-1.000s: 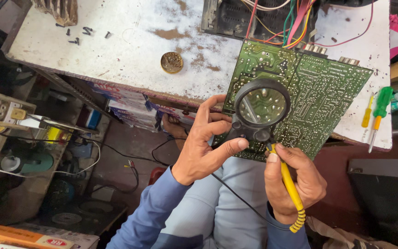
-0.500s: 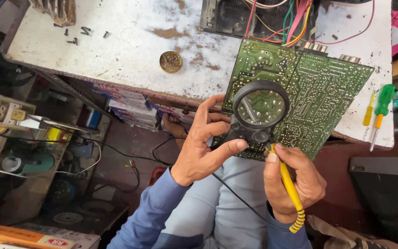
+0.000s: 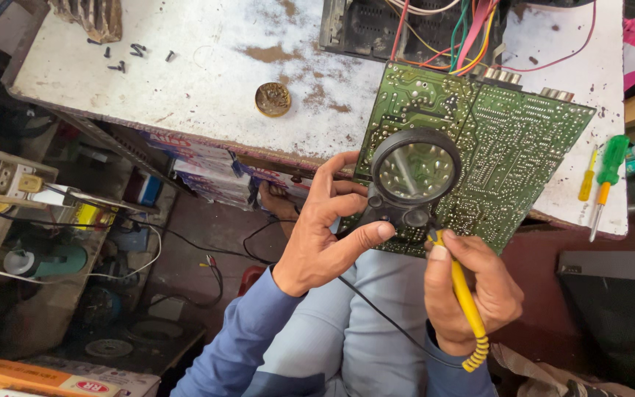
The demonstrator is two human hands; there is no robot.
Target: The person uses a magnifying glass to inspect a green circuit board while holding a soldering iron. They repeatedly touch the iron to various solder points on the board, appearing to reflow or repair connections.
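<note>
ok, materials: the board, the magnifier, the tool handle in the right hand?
Board: looks like green-coated laminate, matte, with pale traces and dull solder dots. Magnifier, held by the left hand: black frame, probably plastic, slight sheen; clear lens, glass or acrylic, cannot tell. Tool handle in the right hand: yellow, smooth, likely plastic, ending in a ribbed yellow sleeve.

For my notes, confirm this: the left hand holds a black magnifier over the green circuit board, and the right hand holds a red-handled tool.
One detail is off: the tool in the right hand has a yellow handle, not red. The head view shows it. The left hand does hold the black magnifier over the green circuit board.
</note>
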